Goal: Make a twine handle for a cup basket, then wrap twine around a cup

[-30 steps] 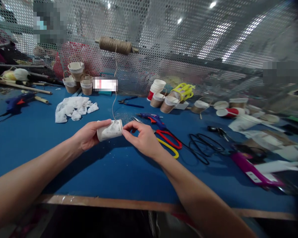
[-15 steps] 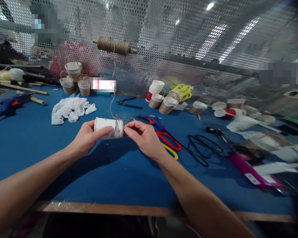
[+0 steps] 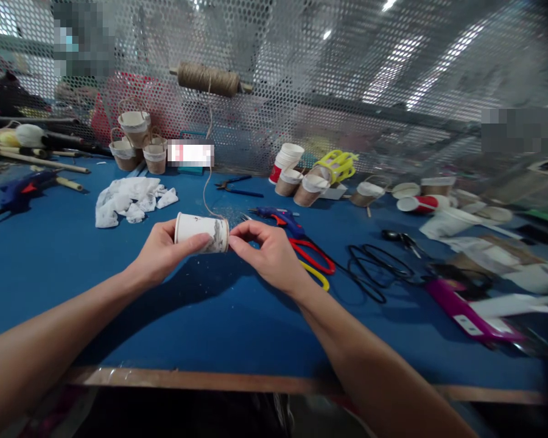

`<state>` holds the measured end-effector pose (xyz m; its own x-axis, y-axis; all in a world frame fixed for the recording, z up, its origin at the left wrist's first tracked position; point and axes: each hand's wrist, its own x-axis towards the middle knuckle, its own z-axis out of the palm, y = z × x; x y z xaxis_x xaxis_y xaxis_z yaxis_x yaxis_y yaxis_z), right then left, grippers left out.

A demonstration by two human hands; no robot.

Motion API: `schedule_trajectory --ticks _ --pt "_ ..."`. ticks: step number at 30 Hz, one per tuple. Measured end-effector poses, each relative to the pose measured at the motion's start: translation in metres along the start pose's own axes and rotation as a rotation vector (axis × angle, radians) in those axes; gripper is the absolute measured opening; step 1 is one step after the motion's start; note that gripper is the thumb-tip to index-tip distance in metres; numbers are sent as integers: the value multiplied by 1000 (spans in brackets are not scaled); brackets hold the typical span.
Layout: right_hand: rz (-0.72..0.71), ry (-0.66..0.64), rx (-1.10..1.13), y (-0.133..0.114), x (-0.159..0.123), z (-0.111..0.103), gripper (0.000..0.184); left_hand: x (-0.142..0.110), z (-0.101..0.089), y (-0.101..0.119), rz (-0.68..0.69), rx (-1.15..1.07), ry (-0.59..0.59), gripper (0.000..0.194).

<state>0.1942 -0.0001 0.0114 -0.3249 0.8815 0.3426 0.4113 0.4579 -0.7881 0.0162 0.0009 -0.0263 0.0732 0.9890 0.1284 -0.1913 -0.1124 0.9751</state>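
My left hand (image 3: 162, 252) is wrapped round a white paper cup (image 3: 196, 230) with grey printed marks, held on its side above the blue table. Thumb in front, its fingers go out of sight behind the cup. Thin brown twine (image 3: 206, 188) hangs from a spool (image 3: 209, 79) and runs down to the cup's right end, where a tan line follows the edge. At that end my right hand (image 3: 267, 252) is closed in a pinch, its fingertips against the edge and the twine there. The exact grip of the fingertips is partly hidden.
Behind my right hand lie a blue glue gun (image 3: 281, 219) and red-and-yellow-handled scissors (image 3: 315, 258). Pliers (image 3: 240, 185), crumpled white cloth (image 3: 130, 198) and several twine-wrapped cups (image 3: 134, 128) stand or lie further back. A purple power strip (image 3: 470, 313) and black cable (image 3: 374, 267) are at right.
Both hands stay at the cup, which sits almost as before. The view has shifted slightly, and the right fingertips remain at the cup's end.
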Motion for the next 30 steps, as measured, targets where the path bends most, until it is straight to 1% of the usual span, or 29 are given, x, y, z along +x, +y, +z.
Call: schedule_trajectory --ticks 7,12,16,18,20,22,25,28,30 --pt "9 -18 24 0 1 0 8 -3 2 7 30 144 28 23" --pt "24 -73 80 2 2 -4 7 -4 3 13 70 250 6 24" --pt "59 -107 150 2 3 -7 8 -6 4 17 100 281 -8 24" --pt "84 -102 198 3 4 -6 9 -7 5 18 115 289 -19 24" --pt "122 -48 289 5 5 -5 10 -8 5 18 114 283 -35 23" --pt "160 57 400 9 7 -4 10 -8 4 15 94 253 -48 21" --pt "211 201 502 16 10 -2 8 -5 3 10 40 113 -45 20" --pt "258 236 527 18 11 -1 10 -1 3 5 -38 -76 -18 17" --pt "271 218 517 17 10 -1 10 1 3 3 -69 -142 0 14"
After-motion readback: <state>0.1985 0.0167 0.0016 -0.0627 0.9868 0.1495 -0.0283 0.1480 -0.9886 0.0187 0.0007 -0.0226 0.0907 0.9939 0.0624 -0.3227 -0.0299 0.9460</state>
